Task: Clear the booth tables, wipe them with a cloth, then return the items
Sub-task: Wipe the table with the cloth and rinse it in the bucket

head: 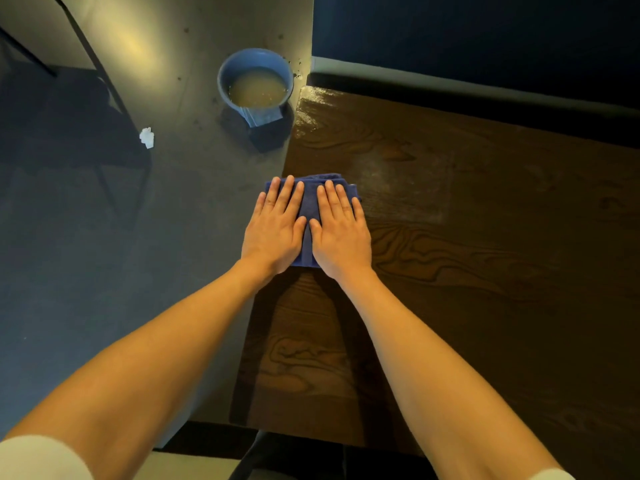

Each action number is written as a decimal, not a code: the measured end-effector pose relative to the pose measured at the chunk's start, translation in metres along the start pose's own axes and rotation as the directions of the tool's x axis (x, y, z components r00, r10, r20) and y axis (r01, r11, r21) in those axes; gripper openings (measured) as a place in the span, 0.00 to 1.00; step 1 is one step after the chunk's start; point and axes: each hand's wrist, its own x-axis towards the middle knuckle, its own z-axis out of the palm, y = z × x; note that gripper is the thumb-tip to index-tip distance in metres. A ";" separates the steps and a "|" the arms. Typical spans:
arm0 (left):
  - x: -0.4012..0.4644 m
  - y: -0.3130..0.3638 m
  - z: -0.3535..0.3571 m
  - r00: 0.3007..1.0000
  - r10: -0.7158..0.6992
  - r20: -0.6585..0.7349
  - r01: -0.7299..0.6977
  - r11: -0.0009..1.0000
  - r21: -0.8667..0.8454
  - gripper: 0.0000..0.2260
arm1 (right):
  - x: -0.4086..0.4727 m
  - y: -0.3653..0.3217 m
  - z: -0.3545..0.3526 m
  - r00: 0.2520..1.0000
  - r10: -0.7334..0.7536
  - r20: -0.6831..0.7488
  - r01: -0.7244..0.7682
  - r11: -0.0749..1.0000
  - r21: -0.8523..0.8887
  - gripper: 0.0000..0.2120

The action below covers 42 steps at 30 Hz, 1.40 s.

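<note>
Blue cloth (311, 216), folded, lies at the left edge of the wooden worktop (467, 237); left hand (273, 230) and right hand (341, 233) press it flat, fingers straight, grasping nothing. Beyond the cloth, a bucket (255, 81) of murky water stands on the floor (194, 188).

Two bare forearms enter from 6 o'clock, no watch, bands or rings visible. Left hand (273, 230) at the end of the left arm, right hand (341, 233) at the end of the right; short trimmed nails, no polish visible. Short white fabric sleeve (38, 457) on the left upper arm at 7 o'clock, plain, soft-looking hem. Matching white sleeve edge (550, 474) on the right arm at 5 o'clock, mostly cut off by the frame. Dark garment (294, 459) at 6 o'clock, detail too dim.
</note>
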 end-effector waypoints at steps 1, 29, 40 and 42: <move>0.006 0.003 -0.001 1.000 0.002 -0.002 -0.002 1.000 0.026 0.27 | 0.004 0.004 -0.002 1.000 0.006 -0.002 -0.006 1.000 0.008 0.29; 0.094 0.291 0.062 0.960 0.250 0.124 -0.261 0.962 0.081 0.27 | -0.058 0.288 -0.044 0.944 0.327 -0.051 -0.329 0.943 -0.047 0.29; 0.134 0.284 0.054 0.922 0.365 0.127 -0.379 0.920 0.104 0.27 | -0.026 0.284 -0.049 0.891 0.440 -0.111 -0.441 0.897 0.016 0.28; 0.148 0.276 0.049 0.917 0.380 0.124 -0.393 0.914 0.099 0.26 | -0.009 0.277 -0.049 0.874 0.471 -0.117 -0.472 0.881 0.021 0.28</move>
